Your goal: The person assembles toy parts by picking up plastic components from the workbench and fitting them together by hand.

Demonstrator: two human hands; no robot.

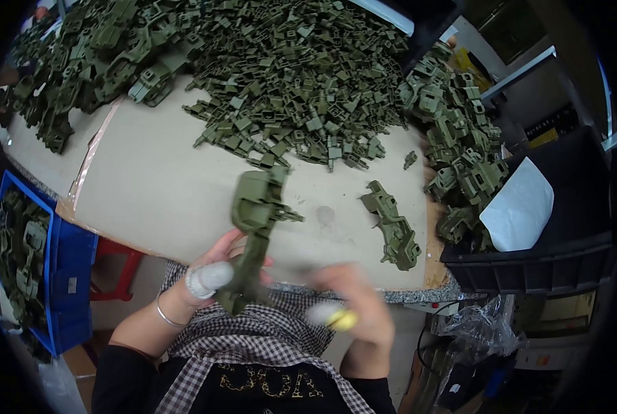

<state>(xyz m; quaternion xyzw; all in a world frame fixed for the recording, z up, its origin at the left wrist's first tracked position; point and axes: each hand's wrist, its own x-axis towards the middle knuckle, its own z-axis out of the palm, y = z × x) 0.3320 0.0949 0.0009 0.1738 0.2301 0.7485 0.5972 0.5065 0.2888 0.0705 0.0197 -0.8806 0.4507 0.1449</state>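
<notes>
Because your left hand (218, 261) bears the whole weight of the green frame (254, 241), a steady grip there probably matters most. The frame is upended over the near edge of the table (163, 172), its broad, cupped end pointing away from you and its narrow end down by your apron (253, 338). Your left fingers are wrapped around its slimmer middle, with fingertips showing on the far side. Your right hand (355, 297) is near but apart from it, over the table edge, and so blurred that I can't tell how far it is spread or whether it holds anything. As a judgement, you'd do well to turn the frame with the left wrist, give the right a clear face to work on, and mind the thin prong standing out to the right, which looks easy to snag or bend. Further out, a second frame (396, 231) lies to the right on the table, with one small part (410, 160) beyond it. Past these come the heap of small parts (294, 83) and the stack of frames (467, 138) at the right edge.
</notes>
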